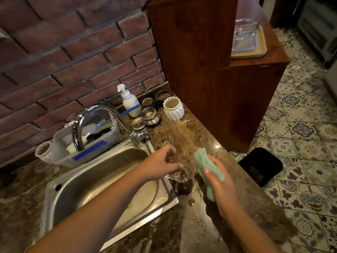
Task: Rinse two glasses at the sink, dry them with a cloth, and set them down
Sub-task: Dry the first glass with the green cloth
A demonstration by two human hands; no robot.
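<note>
My left hand (pixel 161 162) grips a clear glass (pixel 179 175) over the right rim of the steel sink (pixel 113 181), at the edge of the brown marble counter (pixel 197 128). The glass is blurred and tilted. My right hand (pixel 221 185) holds a folded green cloth (pixel 205 166) just right of the glass, a little apart from it. A second clear glass (pixel 166 141) stands on the counter behind my left hand, near the tap base.
A chrome tap (pixel 102 115) arches over the sink. Behind it are a plastic caddy with brushes (pixel 87 141), a soap pump bottle (pixel 129 103), steel cups (pixel 150 115) and a white ribbed pot (pixel 173 108). A wooden cabinet (pixel 218 70) stands at the right; a black bin (pixel 260 166) sits on the tiled floor.
</note>
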